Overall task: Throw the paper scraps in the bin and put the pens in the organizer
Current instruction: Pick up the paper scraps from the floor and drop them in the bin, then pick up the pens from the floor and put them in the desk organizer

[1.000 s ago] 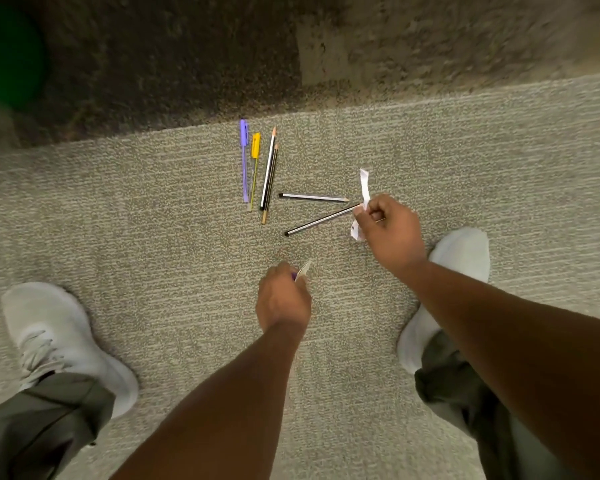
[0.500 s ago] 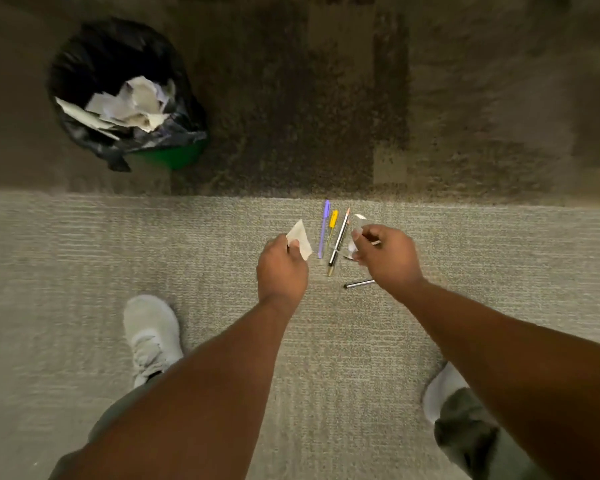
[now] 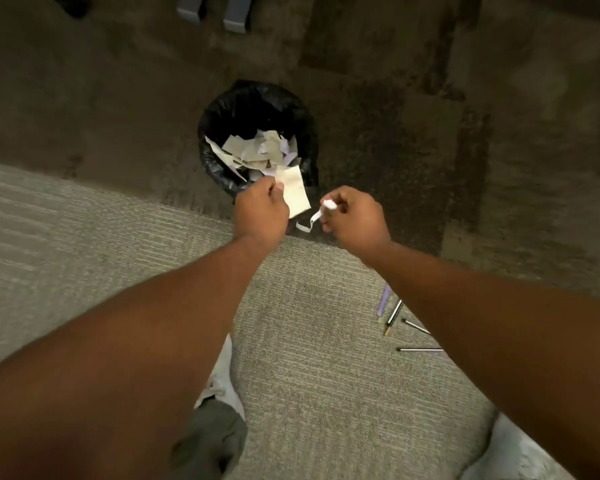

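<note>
A round bin (image 3: 222, 126) lined with a black bag stands on the dark carpet, holding several paper scraps. My left hand (image 3: 262, 207) pinches a flat cream paper scrap (image 3: 297, 194) at the bin's near rim. My right hand (image 3: 355, 220) is closed on a curled white paper strip (image 3: 314, 220) that dangles just right of the bin. Several pens (image 3: 394, 315) lie on the light carpet to the right, partly hidden under my right forearm. No organizer is in view.
Two grey furniture legs (image 3: 212, 10) show at the top edge beyond the bin. My white shoes (image 3: 222, 382) stand on the light carpet below my arms. The seam between light and dark carpet runs just in front of the bin.
Both hands have risen from the pens and moved left and forward to the bin, each carrying its paper scrap. The view has swung so the bin sits in the middle.
</note>
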A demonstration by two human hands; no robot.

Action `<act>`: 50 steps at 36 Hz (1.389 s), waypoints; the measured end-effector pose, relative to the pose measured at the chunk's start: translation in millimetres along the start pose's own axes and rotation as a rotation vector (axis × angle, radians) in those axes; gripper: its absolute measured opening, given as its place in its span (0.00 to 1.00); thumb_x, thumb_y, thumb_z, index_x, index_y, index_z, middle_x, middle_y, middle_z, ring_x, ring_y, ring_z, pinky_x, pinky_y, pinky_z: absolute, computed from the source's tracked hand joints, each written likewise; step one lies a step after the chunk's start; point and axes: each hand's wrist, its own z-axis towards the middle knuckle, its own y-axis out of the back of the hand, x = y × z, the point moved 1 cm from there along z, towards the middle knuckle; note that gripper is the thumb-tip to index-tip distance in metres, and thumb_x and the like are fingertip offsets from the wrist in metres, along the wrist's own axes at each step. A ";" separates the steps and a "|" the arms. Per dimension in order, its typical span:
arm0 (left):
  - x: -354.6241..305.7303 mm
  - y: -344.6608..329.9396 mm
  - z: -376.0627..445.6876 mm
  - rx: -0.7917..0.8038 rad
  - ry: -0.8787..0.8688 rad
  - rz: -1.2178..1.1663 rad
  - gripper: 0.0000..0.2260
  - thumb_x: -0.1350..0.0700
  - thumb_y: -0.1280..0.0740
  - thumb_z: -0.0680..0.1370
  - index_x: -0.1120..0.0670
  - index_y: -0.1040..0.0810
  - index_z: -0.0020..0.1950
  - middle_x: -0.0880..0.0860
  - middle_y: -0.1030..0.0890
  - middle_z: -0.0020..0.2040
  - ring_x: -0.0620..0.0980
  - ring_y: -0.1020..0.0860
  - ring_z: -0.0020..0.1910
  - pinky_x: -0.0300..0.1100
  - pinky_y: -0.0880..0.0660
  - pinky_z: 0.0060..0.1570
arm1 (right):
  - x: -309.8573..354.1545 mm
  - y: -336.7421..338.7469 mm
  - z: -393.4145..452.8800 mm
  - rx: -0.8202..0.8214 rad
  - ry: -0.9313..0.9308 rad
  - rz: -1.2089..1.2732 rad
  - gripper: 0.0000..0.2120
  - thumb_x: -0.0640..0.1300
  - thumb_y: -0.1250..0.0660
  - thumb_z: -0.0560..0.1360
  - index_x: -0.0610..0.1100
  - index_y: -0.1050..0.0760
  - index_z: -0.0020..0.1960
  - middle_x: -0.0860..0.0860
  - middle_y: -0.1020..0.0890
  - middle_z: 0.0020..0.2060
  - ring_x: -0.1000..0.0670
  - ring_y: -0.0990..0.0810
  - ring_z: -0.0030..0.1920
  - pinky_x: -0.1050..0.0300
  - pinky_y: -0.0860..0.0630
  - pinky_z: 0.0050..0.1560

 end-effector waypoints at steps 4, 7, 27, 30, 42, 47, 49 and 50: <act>8.6 25.6 33.3 -0.050 0.046 -0.064 0.15 0.54 0.40 0.82 0.63 0.25 0.43 0.63 0.19 0.39 0.61 0.18 0.41 0.58 0.21 0.42 | 33.1 -20.7 47.4 -0.051 0.024 -0.043 0.05 0.43 0.33 0.77 0.46 0.20 0.44 0.48 0.15 0.36 0.48 0.15 0.38 0.49 0.17 0.42; 11.0 36.7 58.1 -0.094 0.101 -0.120 0.14 0.56 0.39 0.82 0.65 0.22 0.45 0.64 0.18 0.42 0.61 0.17 0.42 0.57 0.20 0.44 | 51.1 -33.9 81.3 -0.100 0.032 -0.093 0.05 0.43 0.34 0.75 0.44 0.19 0.43 0.45 0.15 0.38 0.45 0.16 0.41 0.47 0.19 0.41; 2.4 -29.1 52.7 0.007 0.040 -0.235 0.11 0.54 0.36 0.80 0.58 0.20 0.42 0.56 0.18 0.31 0.46 0.21 0.24 0.46 0.20 0.30 | -36.4 2.8 74.6 -0.081 0.015 -0.360 0.24 0.44 0.40 0.75 0.48 0.31 0.71 0.46 0.18 0.44 0.43 0.19 0.45 0.53 0.24 0.45; -5.8 -58.9 37.7 0.049 0.036 -0.215 0.12 0.51 0.36 0.80 0.53 0.21 0.38 0.53 0.19 0.29 0.45 0.21 0.23 0.48 0.20 0.31 | -70.5 24.4 57.2 -0.093 -0.038 -0.352 0.22 0.44 0.39 0.75 0.48 0.28 0.69 0.49 0.20 0.43 0.44 0.19 0.46 0.55 0.25 0.46; -6.2 -181.6 -44.9 0.292 0.002 0.044 0.10 0.51 0.36 0.80 0.52 0.20 0.41 0.47 0.23 0.28 0.47 0.23 0.29 0.43 0.27 0.33 | -207.8 101.7 -12.5 -0.152 -0.317 -0.361 0.18 0.43 0.38 0.74 0.47 0.24 0.63 0.42 0.16 0.50 0.40 0.18 0.50 0.52 0.23 0.49; 4.1 -227.6 -74.8 0.350 0.002 0.151 0.08 0.53 0.36 0.80 0.54 0.18 0.48 0.55 0.17 0.39 0.55 0.20 0.40 0.43 0.28 0.39 | -255.6 109.5 -32.2 -0.154 -0.424 -0.331 0.15 0.42 0.38 0.73 0.48 0.22 0.58 0.43 0.16 0.45 0.41 0.19 0.48 0.55 0.25 0.48; 9.5 -244.6 -81.4 0.360 -0.009 0.186 0.07 0.54 0.36 0.79 0.54 0.18 0.48 0.56 0.16 0.41 0.57 0.19 0.42 0.45 0.25 0.41 | -272.9 108.7 -35.8 -0.135 -0.452 -0.321 0.14 0.43 0.37 0.73 0.48 0.22 0.58 0.45 0.15 0.45 0.42 0.19 0.49 0.57 0.26 0.49; 12.5 -253.1 -83.8 0.368 -0.003 0.199 0.07 0.54 0.35 0.79 0.53 0.19 0.48 0.57 0.16 0.41 0.57 0.19 0.43 0.47 0.23 0.43 | -280.8 107.7 -36.7 -0.125 -0.461 -0.318 0.14 0.43 0.37 0.73 0.49 0.21 0.57 0.45 0.15 0.45 0.43 0.19 0.49 0.56 0.25 0.49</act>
